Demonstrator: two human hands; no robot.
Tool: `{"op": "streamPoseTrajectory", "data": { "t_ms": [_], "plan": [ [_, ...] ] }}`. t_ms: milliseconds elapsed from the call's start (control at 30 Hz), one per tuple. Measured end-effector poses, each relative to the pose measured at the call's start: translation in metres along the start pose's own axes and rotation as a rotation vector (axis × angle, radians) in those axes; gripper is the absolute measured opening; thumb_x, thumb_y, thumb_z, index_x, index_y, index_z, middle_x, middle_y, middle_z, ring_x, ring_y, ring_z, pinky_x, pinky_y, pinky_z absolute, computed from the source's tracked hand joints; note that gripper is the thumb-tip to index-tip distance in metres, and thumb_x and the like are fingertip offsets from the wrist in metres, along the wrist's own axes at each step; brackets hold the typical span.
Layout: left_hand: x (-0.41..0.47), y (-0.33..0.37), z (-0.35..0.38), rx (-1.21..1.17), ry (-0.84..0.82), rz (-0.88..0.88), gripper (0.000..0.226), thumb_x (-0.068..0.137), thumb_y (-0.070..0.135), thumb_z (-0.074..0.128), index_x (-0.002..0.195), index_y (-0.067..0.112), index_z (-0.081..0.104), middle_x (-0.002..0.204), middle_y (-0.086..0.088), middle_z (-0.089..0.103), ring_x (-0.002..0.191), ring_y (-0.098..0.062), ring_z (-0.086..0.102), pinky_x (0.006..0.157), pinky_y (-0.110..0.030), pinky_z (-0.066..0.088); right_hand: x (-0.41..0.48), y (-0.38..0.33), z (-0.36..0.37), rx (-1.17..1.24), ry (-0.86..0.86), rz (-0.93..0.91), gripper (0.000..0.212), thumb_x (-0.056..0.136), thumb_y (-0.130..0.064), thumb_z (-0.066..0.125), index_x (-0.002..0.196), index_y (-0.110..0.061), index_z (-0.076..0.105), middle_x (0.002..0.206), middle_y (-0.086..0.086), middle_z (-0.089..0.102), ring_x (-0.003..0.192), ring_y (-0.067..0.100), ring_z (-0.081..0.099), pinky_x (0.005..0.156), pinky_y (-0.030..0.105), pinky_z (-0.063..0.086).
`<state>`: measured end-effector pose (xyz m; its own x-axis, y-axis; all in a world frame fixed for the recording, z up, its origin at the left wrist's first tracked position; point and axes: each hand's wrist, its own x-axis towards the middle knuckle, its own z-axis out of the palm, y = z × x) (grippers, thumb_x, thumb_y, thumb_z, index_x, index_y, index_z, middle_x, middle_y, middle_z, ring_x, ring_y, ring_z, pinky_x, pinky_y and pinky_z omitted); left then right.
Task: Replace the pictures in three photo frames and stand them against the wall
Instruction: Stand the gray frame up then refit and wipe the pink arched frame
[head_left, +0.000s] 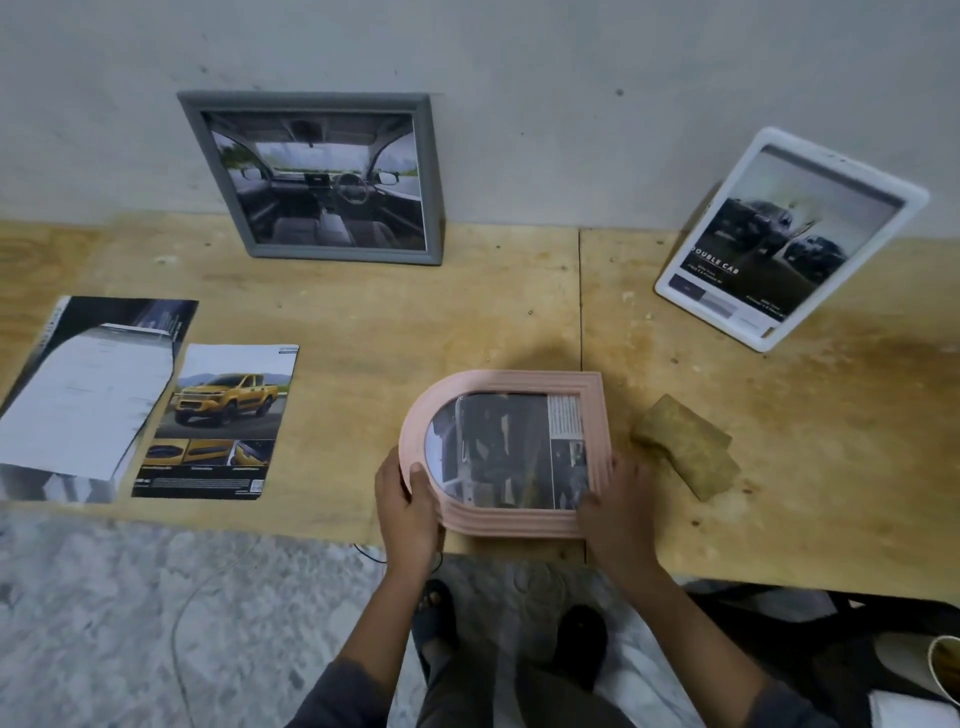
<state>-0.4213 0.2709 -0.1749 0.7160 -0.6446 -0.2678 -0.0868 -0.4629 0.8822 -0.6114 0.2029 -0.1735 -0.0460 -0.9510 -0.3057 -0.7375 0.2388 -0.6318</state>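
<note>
A pink arched photo frame (519, 382) with a dark picture inside is held face up near the front edge of the plywood table (363, 322), its arch pointing left. My left hand (408, 506) grips its curved end and my right hand (621, 506) grips its straight end. A grey frame (311, 101) with a car-interior picture leans against the wall at the back left. A white frame (779, 343) with a dark truck picture leans against the wall at the back right.
A folded yellowish cloth (685, 452) lies right of the pink frame. A yellow-truck brochure page (223, 421) and a stack of papers (83, 395) lie at the left. Below the table edge are the floor, a thin cable (208, 577) and my feet.
</note>
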Motion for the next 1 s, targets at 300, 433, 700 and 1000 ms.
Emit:
{"op": "streamPoseTrajectory", "data": {
  "t_ms": [300, 433, 700, 1000],
  "plan": [
    [0.064, 0.175, 0.002, -0.249, -0.428, 0.320, 0.037, 0.097, 0.015, 0.045, 0.133, 0.019, 0.045, 0.127, -0.003, 0.055, 0.106, -0.007, 0.060, 0.085, -0.023, 0.053, 0.034, -0.042, -0.046, 0.774, -0.370, 0.103, 0.040, 0.081, -0.013, 0.067, 0.116, -0.025, 0.052, 0.108, -0.004, 0.068, 0.096, 0.014, 0.066, 0.083, 0.038, 0.057],
    [0.137, 0.252, 0.029, 0.059, -0.384, 0.599, 0.037, 0.094, 0.019, 0.049, 0.131, 0.023, 0.050, 0.112, -0.004, 0.048, 0.106, -0.015, 0.049, 0.095, -0.016, 0.037, 0.096, -0.095, -0.034, 0.862, -0.341, 0.193, 0.028, 0.079, -0.014, 0.067, 0.105, -0.015, 0.058, 0.114, 0.019, 0.063, 0.098, 0.030, 0.063, 0.096, 0.053, 0.048],
    [0.243, 0.307, 0.085, 0.235, -0.315, 0.862, 0.032, 0.091, 0.010, 0.051, 0.121, 0.015, 0.056, 0.120, -0.001, 0.059, 0.109, -0.011, 0.051, 0.094, -0.021, 0.037, 0.197, -0.163, 0.016, 0.992, -0.214, 0.263, 0.042, 0.080, -0.005, 0.065, 0.119, 0.004, 0.053, 0.101, 0.012, 0.063, 0.093, 0.027, 0.061, 0.090, 0.044, 0.050],
    [0.274, 0.296, 0.106, 0.288, -0.298, 1.090, 0.029, 0.095, 0.011, 0.047, 0.122, 0.007, 0.057, 0.109, 0.000, 0.044, 0.097, 0.002, 0.032, 0.087, -0.002, 0.026, 0.255, -0.141, 0.094, 0.967, -0.076, 0.471, 0.102, 0.032, -0.057, 0.080, 0.122, -0.022, 0.048, 0.115, 0.001, 0.060, 0.108, 0.022, 0.058, 0.102, 0.049, 0.042]
  ]
}}
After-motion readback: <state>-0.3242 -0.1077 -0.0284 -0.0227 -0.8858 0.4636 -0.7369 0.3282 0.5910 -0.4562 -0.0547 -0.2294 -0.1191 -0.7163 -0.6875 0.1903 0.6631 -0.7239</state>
